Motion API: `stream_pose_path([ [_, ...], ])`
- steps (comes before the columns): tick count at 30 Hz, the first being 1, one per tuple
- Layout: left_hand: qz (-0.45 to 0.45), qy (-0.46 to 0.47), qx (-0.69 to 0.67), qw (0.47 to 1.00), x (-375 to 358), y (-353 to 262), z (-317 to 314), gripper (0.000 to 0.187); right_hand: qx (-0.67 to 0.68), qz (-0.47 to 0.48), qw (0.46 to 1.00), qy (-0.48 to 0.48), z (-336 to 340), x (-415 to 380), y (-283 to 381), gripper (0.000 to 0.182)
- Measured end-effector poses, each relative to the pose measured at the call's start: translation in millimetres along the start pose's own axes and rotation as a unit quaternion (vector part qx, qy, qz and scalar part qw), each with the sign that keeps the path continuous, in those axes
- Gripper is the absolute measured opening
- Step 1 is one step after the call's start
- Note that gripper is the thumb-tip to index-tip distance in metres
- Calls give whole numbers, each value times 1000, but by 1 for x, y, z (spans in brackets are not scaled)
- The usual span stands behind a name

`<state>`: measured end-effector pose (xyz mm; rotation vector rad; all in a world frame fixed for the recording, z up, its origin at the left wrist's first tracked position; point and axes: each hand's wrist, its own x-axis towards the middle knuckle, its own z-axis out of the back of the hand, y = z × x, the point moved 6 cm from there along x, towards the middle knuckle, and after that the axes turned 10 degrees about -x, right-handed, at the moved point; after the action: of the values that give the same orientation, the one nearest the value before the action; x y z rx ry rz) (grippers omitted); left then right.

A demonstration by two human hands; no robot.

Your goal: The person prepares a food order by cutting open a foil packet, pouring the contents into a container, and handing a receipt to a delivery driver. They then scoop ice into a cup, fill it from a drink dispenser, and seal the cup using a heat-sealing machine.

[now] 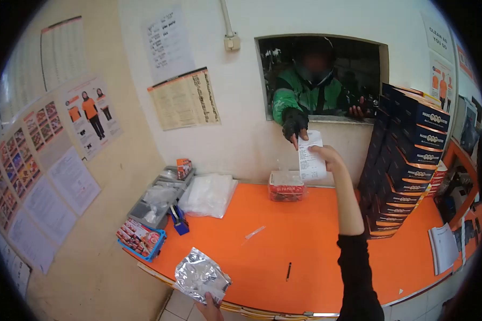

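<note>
clock positions are read from the middle of the view. the orange counter (262, 246) fills three to eight o'clock, a smooth, flat top. at one o'clock is the wall window (383, 67), where a person in a green jacket (305, 92) leans through, probably because the counter's depth has to be bridged. at three o'clock a tall stack of dark boxes (404, 171), crisp card with orange edging, stands near the wall, perhaps piled high to spare surface. at eight o'clock the grey tray (140, 214) has parted bays, which likely keep small goods sorted; beside it lies a flat heap of limp, cloudy plastic bags (209, 195). near seven o'clock is the silver pouch (198, 270), crinkled, shiny and roughly square; the left hand (211, 309) grips it by its lower corner, thumb across the front, seemingly holding it low so the other arm can stretch away. close in at three o'clock, the paper slip (311, 167), thin, white and printed, hangs upright between two people: the right hand (329, 155) pinches its side, while the other person's dark-gloved hand (294, 122) has fingers at its top. smallest, at five o'clock, a slim dark pen (288, 272) lies on the counter.
</note>
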<state>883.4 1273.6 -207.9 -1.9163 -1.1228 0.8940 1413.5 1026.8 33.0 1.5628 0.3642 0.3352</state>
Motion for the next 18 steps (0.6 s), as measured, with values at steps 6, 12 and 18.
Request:
stream_pose_path([
  [6, 17, 24, -10, 1000, -1, -19, -3, 44, 61, 98, 988, -98, -28, -124, 0, 32],
  [12, 57, 93, -30, 994, -24, -28, 42, 47, 30, 163, 970, -180, -87, -397, 7, 32],
  [18, 188, 259, 3, 947, -94, -43, 63, 38, -15, 142, 940, -310, -113, -611, 5, 31],
])
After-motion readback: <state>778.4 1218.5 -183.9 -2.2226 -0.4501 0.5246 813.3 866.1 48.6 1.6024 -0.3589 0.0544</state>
